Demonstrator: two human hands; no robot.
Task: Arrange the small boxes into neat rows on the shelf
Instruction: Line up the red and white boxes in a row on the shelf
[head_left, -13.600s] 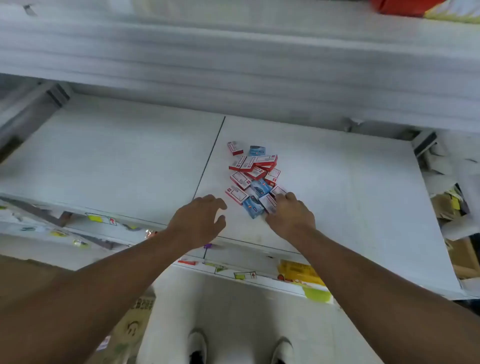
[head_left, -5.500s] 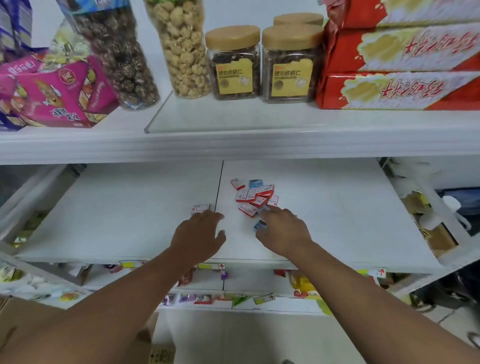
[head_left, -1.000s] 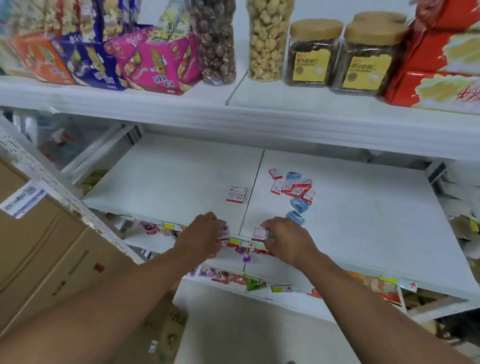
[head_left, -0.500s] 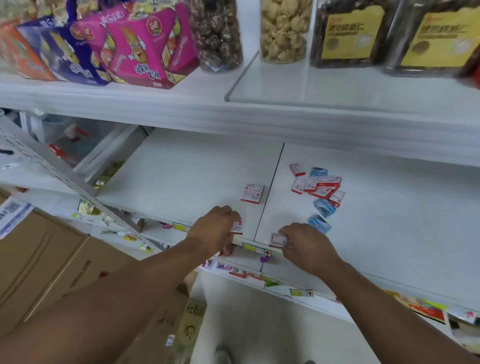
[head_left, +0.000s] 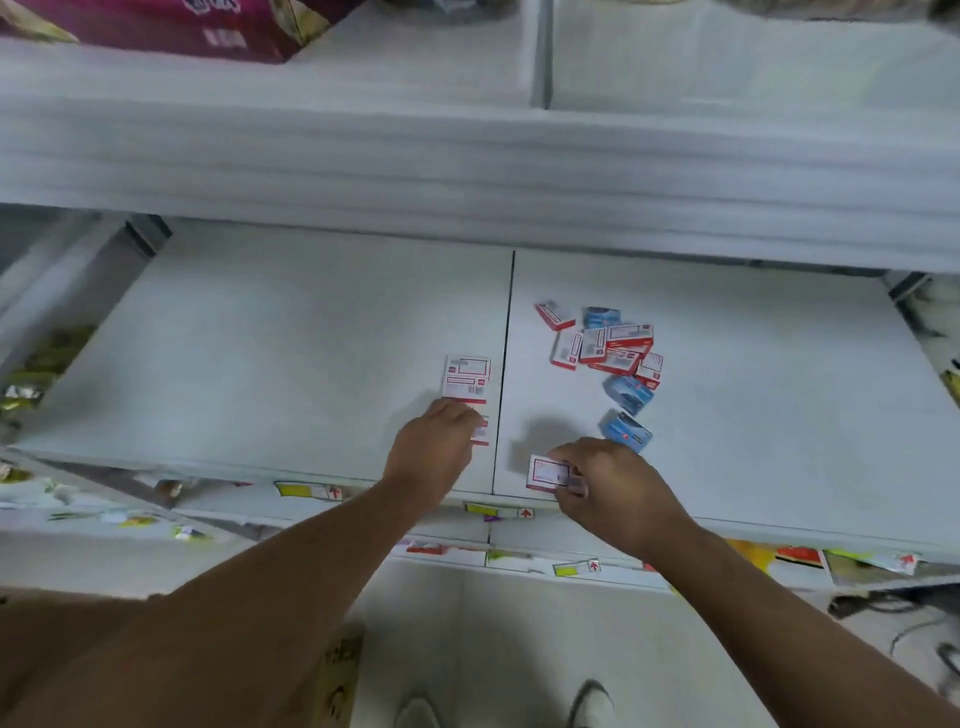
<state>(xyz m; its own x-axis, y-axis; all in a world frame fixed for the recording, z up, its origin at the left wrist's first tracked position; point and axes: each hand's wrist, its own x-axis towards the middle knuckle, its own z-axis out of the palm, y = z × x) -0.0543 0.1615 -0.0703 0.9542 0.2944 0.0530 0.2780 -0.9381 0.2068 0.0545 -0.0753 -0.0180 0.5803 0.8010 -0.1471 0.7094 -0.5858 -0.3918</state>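
On the white shelf (head_left: 291, 332) a loose pile of small red-and-white boxes (head_left: 605, 345) lies right of the panel seam, with two blue boxes (head_left: 627, 394) trailing toward the front. One red-and-white box (head_left: 466, 379) lies flat just left of the seam. My left hand (head_left: 434, 452) rests below it, fingers covering another red-and-white box (head_left: 481, 430) that peeks out on its right. My right hand (head_left: 605, 480) pinches a red-and-white box (head_left: 545, 472) near the front edge, right of the seam.
An upper shelf (head_left: 467, 156) overhangs the work area, with a magenta package (head_left: 171, 26) on it. Price tags (head_left: 306, 490) line the front lip. Packaged goods (head_left: 31, 374) sit at the far left. My shoes (head_left: 589, 704) show on the floor below.
The view has tilted down and closer, so the jars above left the frame. Both hands stay at the shelf's front edge on their boxes, with the left one slightly further in.
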